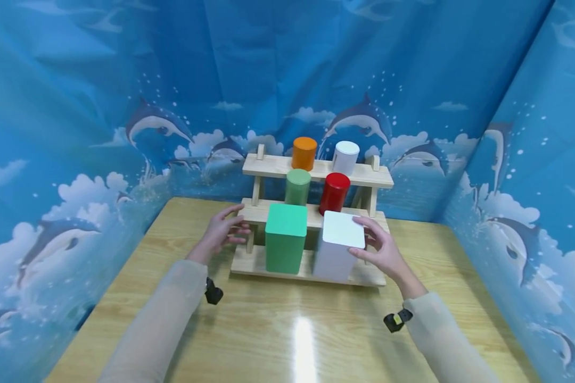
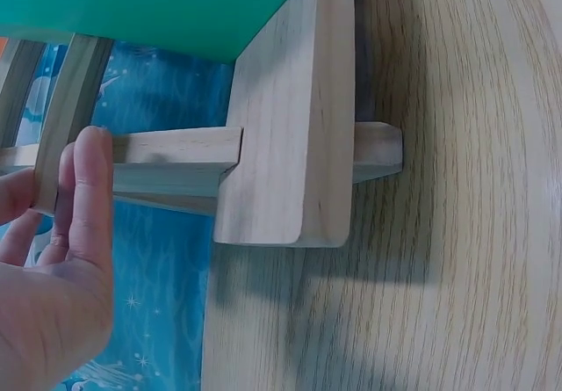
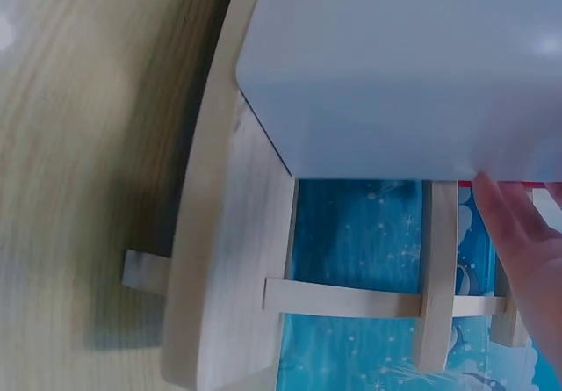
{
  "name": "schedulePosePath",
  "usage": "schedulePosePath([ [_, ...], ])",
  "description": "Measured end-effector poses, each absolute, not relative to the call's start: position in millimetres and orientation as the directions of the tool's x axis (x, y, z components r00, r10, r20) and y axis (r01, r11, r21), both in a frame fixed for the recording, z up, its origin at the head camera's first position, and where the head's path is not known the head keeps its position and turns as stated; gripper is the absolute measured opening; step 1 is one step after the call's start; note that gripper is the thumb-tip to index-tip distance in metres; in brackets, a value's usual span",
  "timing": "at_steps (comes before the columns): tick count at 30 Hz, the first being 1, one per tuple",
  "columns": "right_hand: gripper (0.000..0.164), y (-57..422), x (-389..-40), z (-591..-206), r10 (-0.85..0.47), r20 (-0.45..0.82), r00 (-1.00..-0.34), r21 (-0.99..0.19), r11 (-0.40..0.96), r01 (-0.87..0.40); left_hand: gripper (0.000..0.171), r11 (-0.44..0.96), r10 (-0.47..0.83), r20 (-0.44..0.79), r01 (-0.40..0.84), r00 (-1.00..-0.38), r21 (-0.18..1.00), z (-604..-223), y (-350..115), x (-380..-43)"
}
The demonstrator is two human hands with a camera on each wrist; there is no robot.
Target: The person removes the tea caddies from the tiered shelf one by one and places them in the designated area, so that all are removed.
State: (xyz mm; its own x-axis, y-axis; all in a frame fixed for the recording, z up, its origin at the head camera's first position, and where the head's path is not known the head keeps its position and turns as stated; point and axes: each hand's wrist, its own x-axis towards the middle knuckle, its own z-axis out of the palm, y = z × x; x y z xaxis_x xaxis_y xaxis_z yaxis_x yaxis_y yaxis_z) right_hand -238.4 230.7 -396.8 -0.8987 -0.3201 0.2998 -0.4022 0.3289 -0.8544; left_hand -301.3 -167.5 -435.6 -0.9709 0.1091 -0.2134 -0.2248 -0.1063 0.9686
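Observation:
A tall white box (image 1: 339, 250) stands at the right of the bottom step of a three-step wooden rack (image 1: 254, 263). My right hand (image 1: 378, 250) grips the box near its top, thumb at the front right corner and fingers at the back edge. Beside it on the same step stands a tall green box (image 1: 286, 242). At the rack's left side, my left hand (image 1: 222, 231) holds the end of the middle board (image 2: 75, 101), one finger over it and others below. In the right wrist view, my fingertips (image 3: 492, 198) touch the white box's side.
On the middle step stand a green cylinder (image 1: 297, 187) and a red cylinder (image 1: 334, 192). Above them on the top step are an orange cylinder (image 1: 304, 154) and a white cylinder (image 1: 345, 158). The wooden table (image 1: 249, 330) meets a blue dolphin-print curtain (image 1: 268, 69) behind.

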Motion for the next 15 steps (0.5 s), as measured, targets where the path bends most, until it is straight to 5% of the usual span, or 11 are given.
schedulePosePath([
  [15, 0.059, 233.4, -226.7, -410.9, -0.2, 0.407, -0.891, -0.856, 0.258, -0.449, 0.045, -0.109, 0.084, -0.223, -0.231, -0.971, 0.967, -446.9, -168.7, -310.1],
])
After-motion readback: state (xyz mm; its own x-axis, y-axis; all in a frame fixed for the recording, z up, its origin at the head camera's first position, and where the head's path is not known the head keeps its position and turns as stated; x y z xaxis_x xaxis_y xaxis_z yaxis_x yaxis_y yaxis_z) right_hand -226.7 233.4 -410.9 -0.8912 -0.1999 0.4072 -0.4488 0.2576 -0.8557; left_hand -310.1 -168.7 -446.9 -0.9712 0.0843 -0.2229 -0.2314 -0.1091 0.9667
